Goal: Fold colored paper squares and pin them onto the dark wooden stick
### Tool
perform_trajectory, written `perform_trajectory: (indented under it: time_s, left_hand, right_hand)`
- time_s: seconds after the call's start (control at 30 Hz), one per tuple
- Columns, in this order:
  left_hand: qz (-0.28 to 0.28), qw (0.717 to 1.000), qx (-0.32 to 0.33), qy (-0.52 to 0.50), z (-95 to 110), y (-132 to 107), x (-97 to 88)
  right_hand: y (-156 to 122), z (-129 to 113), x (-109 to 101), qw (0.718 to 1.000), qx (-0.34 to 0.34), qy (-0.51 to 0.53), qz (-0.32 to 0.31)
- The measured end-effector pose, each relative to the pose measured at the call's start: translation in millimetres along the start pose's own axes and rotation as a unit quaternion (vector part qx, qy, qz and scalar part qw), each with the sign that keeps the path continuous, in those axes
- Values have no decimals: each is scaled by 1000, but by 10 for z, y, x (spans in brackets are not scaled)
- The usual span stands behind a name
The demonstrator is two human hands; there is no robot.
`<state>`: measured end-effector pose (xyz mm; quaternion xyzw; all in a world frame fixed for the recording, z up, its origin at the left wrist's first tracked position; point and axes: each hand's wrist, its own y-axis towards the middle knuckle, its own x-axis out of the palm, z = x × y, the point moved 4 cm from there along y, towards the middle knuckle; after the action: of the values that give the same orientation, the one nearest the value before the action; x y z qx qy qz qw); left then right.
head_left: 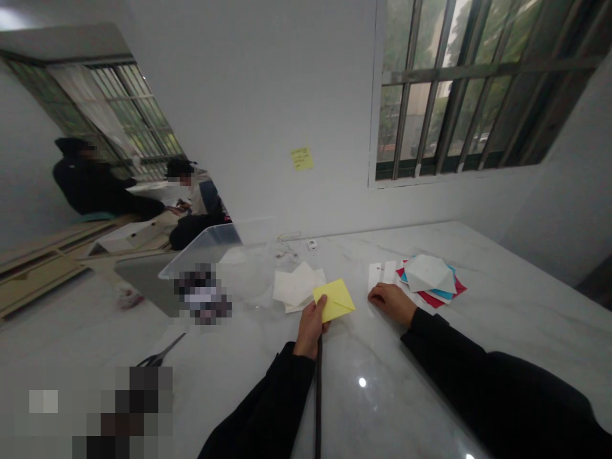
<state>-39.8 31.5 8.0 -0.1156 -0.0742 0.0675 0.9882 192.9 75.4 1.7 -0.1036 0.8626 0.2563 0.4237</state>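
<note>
My left hand [312,326] is closed on the near corner of a folded yellow paper [335,298], which it holds just above the white marble table [502,299]. My right hand [393,301] rests on the table with its fingers curled, next to a stack of paper sheets [430,280]. That stack has white on top and blue and red beneath. I cannot make out anything inside the right hand. Both arms wear black sleeves.
Loose white papers [296,285] lie behind the yellow one. A clear plastic box [210,252] stands at the left. Scissors [160,354] lie near the front left. A yellow sticky note [302,158] hangs on the wall. Two people sit at the far left.
</note>
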Motion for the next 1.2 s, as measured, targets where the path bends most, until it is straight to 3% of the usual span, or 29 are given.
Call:
perform_trajectory:
  time_s: [0.17,0.3,0.4,0.5,0.63,0.77,1.0,1.2]
  left_hand:
    - [-15,1000,0,7,0,-17,2]
    - [-30,999,1,13,8,-41,36]
    - [-33,999,-5,24,5,-56,58]
    - [-51,997,2,56,5,-81,96]
    - [-132,987,0,87,3,-151,204]
    - [-186,979,-13,79,21,-240,299]
    - [-156,984,-12,86,37,-281,326]
    - [-172,982,-20,82,27,-307,351]
  right_hand:
    - [235,258,-301,996,32,-34,81]
    - [99,280,-478,986,57,5,160]
    - [-140,104,-359,975,77,115,175]
    - [-333,-151,-102,953,129,241,132]
    - [-410,-493,134,921,138,356,75]
    - [-409,-643,160,941,105,315,61]
    - [-437,-610,91,957,80,249,127]
    - [-439,-720,51,973,18,197,114]
